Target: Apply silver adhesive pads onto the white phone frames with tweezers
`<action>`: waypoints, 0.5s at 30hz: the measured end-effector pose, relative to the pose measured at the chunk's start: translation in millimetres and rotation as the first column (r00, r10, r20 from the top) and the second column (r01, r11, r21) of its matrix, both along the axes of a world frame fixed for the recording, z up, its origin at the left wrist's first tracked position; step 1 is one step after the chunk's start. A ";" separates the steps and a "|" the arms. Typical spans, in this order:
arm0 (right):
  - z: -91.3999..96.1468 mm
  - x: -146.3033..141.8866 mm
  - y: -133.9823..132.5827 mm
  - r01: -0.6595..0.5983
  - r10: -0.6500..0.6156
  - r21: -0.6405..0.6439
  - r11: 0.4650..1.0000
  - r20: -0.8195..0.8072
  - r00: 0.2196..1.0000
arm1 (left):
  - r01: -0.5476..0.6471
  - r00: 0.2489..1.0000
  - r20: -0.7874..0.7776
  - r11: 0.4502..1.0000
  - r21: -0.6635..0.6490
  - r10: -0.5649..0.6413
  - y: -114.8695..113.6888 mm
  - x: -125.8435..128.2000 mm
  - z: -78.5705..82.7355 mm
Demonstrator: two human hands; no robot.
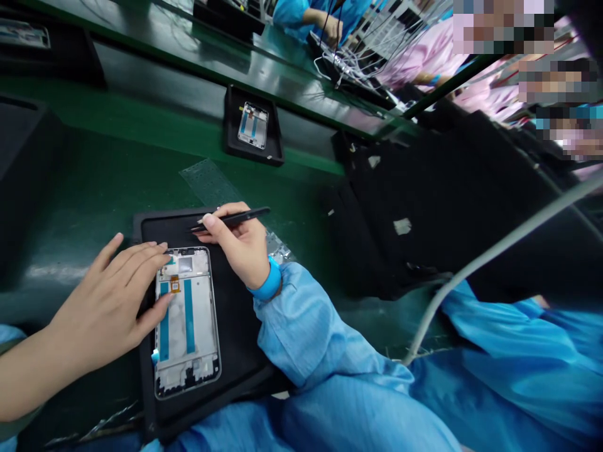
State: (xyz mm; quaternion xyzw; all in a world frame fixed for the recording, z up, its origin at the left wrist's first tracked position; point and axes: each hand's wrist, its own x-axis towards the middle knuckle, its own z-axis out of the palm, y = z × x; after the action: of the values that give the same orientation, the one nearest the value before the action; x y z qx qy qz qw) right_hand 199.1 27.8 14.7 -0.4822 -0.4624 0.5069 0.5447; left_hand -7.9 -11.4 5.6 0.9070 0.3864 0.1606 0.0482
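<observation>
A silver-rimmed phone frame (187,323) lies face up on a black mat (238,333), with blue tape strips and a small orange-gold flex part (174,284) on it. My left hand (108,301) rests on its upper left side, fingers and thumb spread on the surface without gripping. My right hand (235,242) holds black tweezers (238,218) in a pencil grip. Their tips point left and hover over the mat, just above the frame's top edge. A blue wrist strap (269,280) circles my right wrist.
A second phone frame (252,125) sits on a small black tray (277,141) farther along the green workbench (301,160). A clear film sheet (210,183) lies beyond the mat. Grey cable (494,251) crosses the right. Co-workers in blue and pink smocks work beyond, among white wires (353,66).
</observation>
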 end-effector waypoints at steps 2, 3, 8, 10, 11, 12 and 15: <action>-1.0 -1.0 4.2 -0.046 0.044 -0.030 0.998 -0.063 0.997 | -0.016 1.000 0.028 1.000 0.006 0.015 -0.1 -0.5 -2.1; -1.3 -1.6 5.7 -0.068 0.065 -0.037 0.997 -0.073 0.995 | -0.017 0.999 0.031 1.000 0.011 0.017 -0.3 -0.6 -2.4; -3.4 -3.8 7.2 -0.150 0.144 -0.069 0.986 -0.081 0.986 | 0.001 1.000 0.010 1.000 0.007 -0.001 -1.0 -0.7 -1.8; -5.0 -3.9 6.6 -0.168 0.162 -0.073 0.983 -0.075 0.984 | 0.013 1.000 -0.014 1.000 0.011 -0.013 -1.0 -0.6 -1.6; -6.0 -3.8 6.4 -0.172 0.168 -0.071 0.982 -0.064 0.984 | 0.020 0.999 -0.025 1.000 0.017 -0.020 -1.0 -0.5 -1.6; -7.0 -3.7 6.3 -0.176 0.173 -0.068 0.982 -0.050 0.984 | 0.026 0.999 -0.034 0.999 0.026 -0.025 -1.1 -0.3 -1.5; -9.5 -2.7 6.5 -0.188 0.188 -0.051 0.981 -0.003 0.982 | 0.030 0.999 -0.047 0.999 0.041 -0.028 -1.4 0.7 -0.9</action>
State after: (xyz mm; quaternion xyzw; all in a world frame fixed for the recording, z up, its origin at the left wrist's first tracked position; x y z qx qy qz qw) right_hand 196.4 34.3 5.2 -0.4503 -0.4935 0.5673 0.4814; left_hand -7.2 -12.7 4.7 0.9168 0.3708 0.1469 0.0228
